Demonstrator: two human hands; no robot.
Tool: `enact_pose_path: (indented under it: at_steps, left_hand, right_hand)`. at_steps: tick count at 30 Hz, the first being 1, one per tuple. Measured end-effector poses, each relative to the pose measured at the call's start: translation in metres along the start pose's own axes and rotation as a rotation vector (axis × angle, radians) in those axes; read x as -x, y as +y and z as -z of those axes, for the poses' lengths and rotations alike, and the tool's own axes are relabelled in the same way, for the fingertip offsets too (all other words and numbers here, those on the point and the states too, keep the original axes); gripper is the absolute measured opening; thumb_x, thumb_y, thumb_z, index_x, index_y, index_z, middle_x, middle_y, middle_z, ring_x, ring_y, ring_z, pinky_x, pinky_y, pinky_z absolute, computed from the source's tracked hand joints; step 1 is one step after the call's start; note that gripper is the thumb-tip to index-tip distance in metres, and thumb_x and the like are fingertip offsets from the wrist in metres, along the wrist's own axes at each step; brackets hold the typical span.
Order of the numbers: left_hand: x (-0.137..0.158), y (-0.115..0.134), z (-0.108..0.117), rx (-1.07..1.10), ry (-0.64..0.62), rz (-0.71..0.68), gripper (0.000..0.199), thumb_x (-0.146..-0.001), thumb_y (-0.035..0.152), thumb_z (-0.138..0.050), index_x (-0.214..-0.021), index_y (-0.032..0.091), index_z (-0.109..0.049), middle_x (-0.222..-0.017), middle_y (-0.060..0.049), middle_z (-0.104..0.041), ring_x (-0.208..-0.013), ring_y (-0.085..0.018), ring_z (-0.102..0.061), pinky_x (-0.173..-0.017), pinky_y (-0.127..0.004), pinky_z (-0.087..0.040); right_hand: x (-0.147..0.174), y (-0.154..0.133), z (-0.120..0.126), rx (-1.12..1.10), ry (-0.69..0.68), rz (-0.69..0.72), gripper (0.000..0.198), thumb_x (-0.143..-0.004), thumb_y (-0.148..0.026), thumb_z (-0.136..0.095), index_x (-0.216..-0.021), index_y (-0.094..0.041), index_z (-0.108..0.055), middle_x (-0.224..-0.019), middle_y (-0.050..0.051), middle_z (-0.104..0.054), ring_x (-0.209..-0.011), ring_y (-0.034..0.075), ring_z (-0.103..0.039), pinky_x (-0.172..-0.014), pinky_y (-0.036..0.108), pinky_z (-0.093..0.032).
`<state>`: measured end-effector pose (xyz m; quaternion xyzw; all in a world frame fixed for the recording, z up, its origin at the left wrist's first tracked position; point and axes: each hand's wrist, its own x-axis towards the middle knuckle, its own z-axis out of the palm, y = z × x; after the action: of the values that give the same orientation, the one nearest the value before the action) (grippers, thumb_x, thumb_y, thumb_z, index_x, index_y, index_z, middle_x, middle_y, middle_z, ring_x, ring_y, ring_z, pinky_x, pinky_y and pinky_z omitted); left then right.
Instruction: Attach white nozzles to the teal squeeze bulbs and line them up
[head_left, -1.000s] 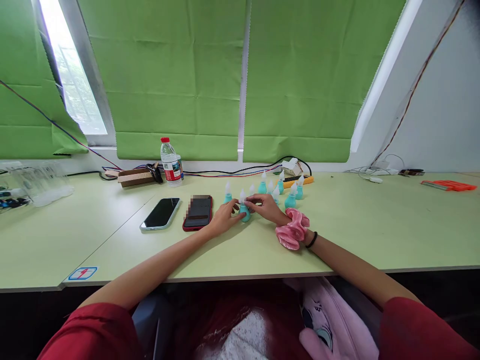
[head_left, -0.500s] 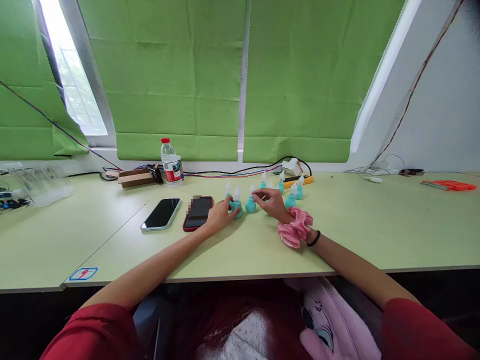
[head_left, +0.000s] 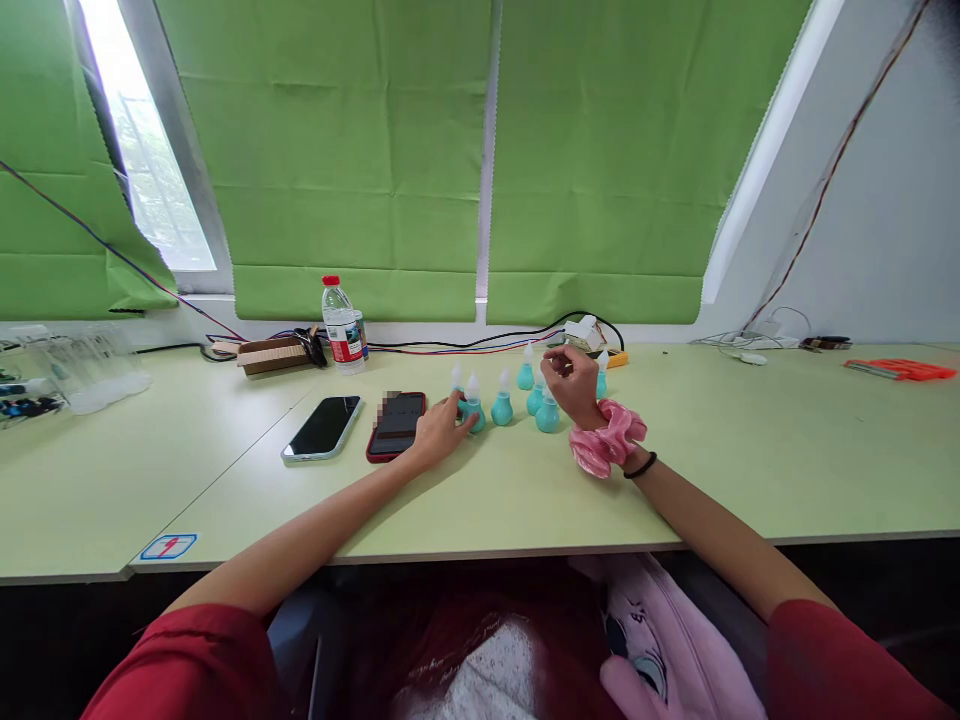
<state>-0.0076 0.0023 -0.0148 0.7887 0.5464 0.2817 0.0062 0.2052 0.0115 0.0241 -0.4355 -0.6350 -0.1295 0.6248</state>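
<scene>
Several teal rubber bulbs with white tips stand in a loose row on the pale green table. My left hand rests on the table with its fingertips closed around one teal bulb. A second bulb stands free just to its right. My right hand, with a pink scrunchie on its wrist, is curled and raised over more bulbs. One of these bulbs stands right under its thumb. The hand hides whether it grips anything.
A red-cased phone and a light-cased phone lie left of my left hand. Behind are a water bottle, a cardboard box, cables and a white adapter. Clear plastic containers stand far left, an orange item far right.
My left hand slid one bulb left and stayed on it. My right hand left the bulb beside it, moved right and back, and lifted over the rear bulbs.
</scene>
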Motion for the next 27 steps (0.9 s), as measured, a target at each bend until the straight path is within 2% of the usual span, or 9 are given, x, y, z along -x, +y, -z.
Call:
enact_pose_path:
  at_steps: [4,8,12,16,20,27]
  left_hand:
    - [0.000,0.000,-0.001,-0.006,-0.003,-0.022,0.033,-0.078,0.044,-0.038,-0.102,0.022,-0.041,-0.079,-0.001,-0.059,-0.073,-0.018,-0.055,-0.050,-0.023,-0.028]
    - [-0.001,0.000,-0.003,0.019,-0.009,-0.042,0.033,-0.079,0.042,-0.038,-0.105,0.022,-0.039,-0.076,-0.001,-0.059,-0.069,-0.016,-0.054,-0.050,-0.023,-0.028]
    - [-0.003,-0.001,-0.004,0.040,0.004,-0.047,0.031,-0.079,0.040,-0.039,-0.105,0.023,-0.040,-0.078,0.000,-0.060,-0.069,-0.015,-0.055,-0.051,-0.023,-0.029]
    - [-0.005,-0.002,-0.004,0.019,-0.050,-0.017,0.034,-0.080,0.041,-0.036,-0.108,0.023,-0.039,-0.078,-0.001,-0.060,-0.071,-0.017,-0.055,-0.051,-0.023,-0.031]
    - [-0.005,-0.002,-0.005,-0.043,-0.092,0.005,0.038,-0.079,0.043,-0.035,-0.112,0.023,-0.038,-0.079,-0.004,-0.060,-0.076,-0.019,-0.056,-0.055,-0.024,-0.034]
    - [0.002,0.007,-0.001,-0.086,-0.089,-0.009,0.045,-0.078,0.040,-0.038,-0.118,0.021,-0.032,-0.080,-0.005,-0.060,-0.080,-0.021,-0.055,-0.059,-0.026,-0.036]
  right_hand:
    - [0.004,-0.004,-0.001,0.044,-0.067,0.067,0.006,-0.068,-0.019,-0.045,-0.068,-0.016,-0.051,-0.057,-0.002,-0.044,-0.052,0.009,-0.039,-0.051,0.022,-0.035]
    - [0.006,-0.006,-0.001,0.067,-0.077,0.085,0.006,-0.069,-0.019,-0.044,-0.069,-0.017,-0.049,-0.059,-0.001,-0.042,-0.054,0.010,-0.039,-0.053,0.023,-0.035]
    - [0.005,-0.005,-0.002,0.105,-0.035,0.050,0.007,-0.067,-0.019,-0.044,-0.072,-0.017,-0.049,-0.070,0.002,-0.046,-0.064,0.013,-0.042,-0.057,0.024,-0.037]
    - [0.006,-0.005,-0.003,0.154,-0.033,0.006,0.015,-0.064,-0.021,-0.046,-0.079,-0.017,-0.049,-0.084,0.005,-0.047,-0.077,0.016,-0.044,-0.059,0.027,-0.038]
    - [0.008,-0.003,-0.006,0.179,-0.070,-0.011,0.021,-0.062,-0.023,-0.048,-0.082,-0.018,-0.047,-0.086,0.005,-0.046,-0.081,0.018,-0.044,-0.065,0.030,-0.039]
    - [0.011,0.006,-0.011,0.213,-0.109,-0.078,0.028,-0.060,-0.026,-0.050,-0.086,-0.018,-0.043,-0.090,0.006,-0.048,-0.086,0.020,-0.045,-0.069,0.031,-0.038]
